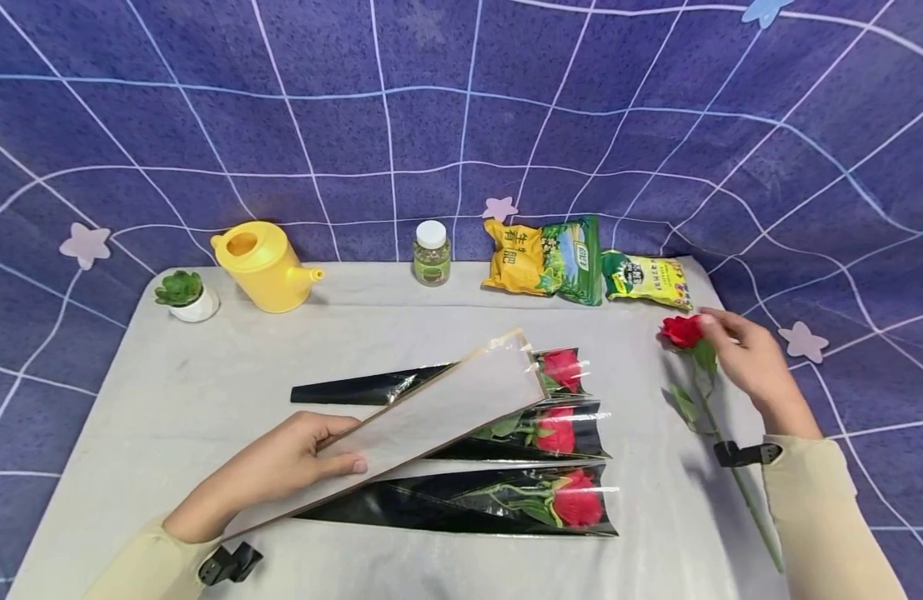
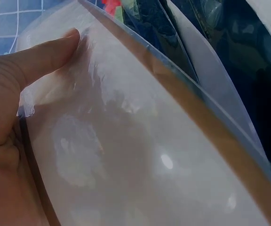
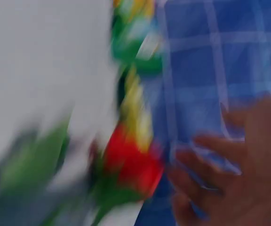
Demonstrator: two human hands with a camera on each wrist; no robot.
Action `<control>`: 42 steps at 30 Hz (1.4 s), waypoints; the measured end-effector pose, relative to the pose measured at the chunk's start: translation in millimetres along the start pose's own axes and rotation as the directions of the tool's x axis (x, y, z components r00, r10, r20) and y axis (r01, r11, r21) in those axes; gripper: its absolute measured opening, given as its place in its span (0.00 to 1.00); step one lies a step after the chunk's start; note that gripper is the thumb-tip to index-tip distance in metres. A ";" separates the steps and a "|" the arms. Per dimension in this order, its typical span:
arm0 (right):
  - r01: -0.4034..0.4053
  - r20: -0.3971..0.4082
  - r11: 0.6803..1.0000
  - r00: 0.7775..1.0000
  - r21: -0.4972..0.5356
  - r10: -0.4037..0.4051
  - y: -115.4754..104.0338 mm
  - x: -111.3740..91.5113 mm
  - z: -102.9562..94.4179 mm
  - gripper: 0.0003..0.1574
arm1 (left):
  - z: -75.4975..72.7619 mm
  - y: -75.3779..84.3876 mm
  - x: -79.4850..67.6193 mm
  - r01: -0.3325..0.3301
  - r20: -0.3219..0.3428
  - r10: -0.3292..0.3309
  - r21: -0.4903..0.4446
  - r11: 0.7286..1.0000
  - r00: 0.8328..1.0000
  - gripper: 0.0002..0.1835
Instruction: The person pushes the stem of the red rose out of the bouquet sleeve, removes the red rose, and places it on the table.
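Note:
My left hand point(image 1: 284, 462) grips a flat, translucent flower sleeve point(image 1: 453, 400) with brown-gold edges, thumb on top. It slants across three roses wrapped in black-and-clear sleeves, partly covering them; their red heads, the far rose point(image 1: 562, 369), middle rose point(image 1: 557, 430) and near rose point(image 1: 578, 498), point right. In the left wrist view the thumb lies on the clear film point(image 2: 126, 122). On the right lies an unwrapped red rose point(image 1: 683, 331) with green leaves and a long stem. Beside its bloom is my right hand point(image 1: 754, 362), fingers spread loosely in the blurred right wrist view.
Along the back edge of the white-covered table point(image 1: 228, 367) stand a small potted succulent point(image 1: 179, 289), a yellow watering can point(image 1: 266, 267) and a white-capped jar point(image 1: 432, 254). Yellow and green packets point(image 1: 544, 258) and a smaller packet point(image 1: 647, 279) lie farther right, before a blue gridded cloth point(image 1: 431, 125).

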State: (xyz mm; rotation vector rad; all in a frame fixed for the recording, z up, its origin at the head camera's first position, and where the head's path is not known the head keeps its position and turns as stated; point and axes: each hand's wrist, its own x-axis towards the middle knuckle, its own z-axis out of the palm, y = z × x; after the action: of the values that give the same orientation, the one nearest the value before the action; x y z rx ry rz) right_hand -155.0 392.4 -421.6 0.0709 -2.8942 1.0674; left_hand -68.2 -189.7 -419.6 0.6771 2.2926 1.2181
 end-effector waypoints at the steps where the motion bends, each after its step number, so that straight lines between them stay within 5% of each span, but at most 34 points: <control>1: 0.089 0.063 0.994 0.994 0.065 -0.093 -15.4 -0.7 5.0 0.25 | 0.1 0.6 1.5 -0.001 0.008 0.001 0.004 1.000 1.000 0.11; 3: 0.235 0.221 0.946 0.933 0.223 -0.284 -46.3 -4.1 19.2 0.25 | 0.7 2.0 5.2 -0.006 0.027 0.006 0.015 1.000 1.000 0.11; 6: 0.313 0.394 0.859 0.788 0.406 -0.473 -92.1 -10.8 46.3 0.32 | 2.4 3.6 12.1 -0.026 0.048 0.024 0.038 0.999 0.999 0.11; 8: 0.318 0.426 0.839 0.748 0.441 -0.508 -119.9 -14.3 64.6 0.23 | 3.3 4.1 17.8 -0.035 0.063 0.031 0.057 0.998 0.998 0.12; 11: 0.255 0.423 0.849 0.778 0.462 -0.464 -152.5 -10.8 82.5 0.05 | -0.3 2.3 26.8 -0.050 0.054 0.046 0.080 0.996 0.997 0.14; 14: 0.147 0.375 0.863 0.856 0.484 -0.356 -167.4 4.5 88.2 0.05 | -15.8 -5.1 31.9 -0.039 0.008 0.039 0.034 0.999 0.999 0.16; 18: 0.039 0.259 0.858 0.945 0.513 -0.198 -149.5 34.0 93.9 0.11 | -50.0 -23.6 27.3 0.025 -0.131 -0.031 -0.045 0.999 0.991 0.17; 21: -0.022 0.200 0.861 0.975 0.509 -0.094 -123.8 51.9 101.9 0.17 | -72.2 -40.1 20.7 0.086 -0.253 -0.091 -0.031 0.996 0.963 0.18; 27: -0.124 0.185 0.866 0.982 0.485 0.037 -91.0 67.1 116.5 0.22 | -92.0 -70.8 16.9 0.170 -0.493 -0.087 0.125 0.977 0.866 0.13; 32: -0.108 0.168 0.874 0.985 0.473 0.030 -77.6 67.9 120.2 0.20 | -92.8 -89.5 30.7 0.166 -0.603 -0.046 0.145 0.975 0.797 0.11; 36: -0.100 0.197 0.875 0.980 0.473 0.006 -72.3 67.8 121.0 0.17 | -90.9 -102.2 45.6 0.160 -0.650 -0.043 0.121 0.980 0.759 0.10; 42: -0.128 0.233 0.892 0.972 0.434 0.026 -60.7 70.3 124.8 0.17 | -88.1 -108.8 63.0 0.204 -0.684 -0.076 0.109 0.973 0.726 0.08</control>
State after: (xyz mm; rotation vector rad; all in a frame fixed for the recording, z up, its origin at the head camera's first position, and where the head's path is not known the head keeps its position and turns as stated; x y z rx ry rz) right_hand -225.9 263.5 -472.3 0.1004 -2.7832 1.8335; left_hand -192.2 -259.4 -477.4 0.0797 3.0131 1.3474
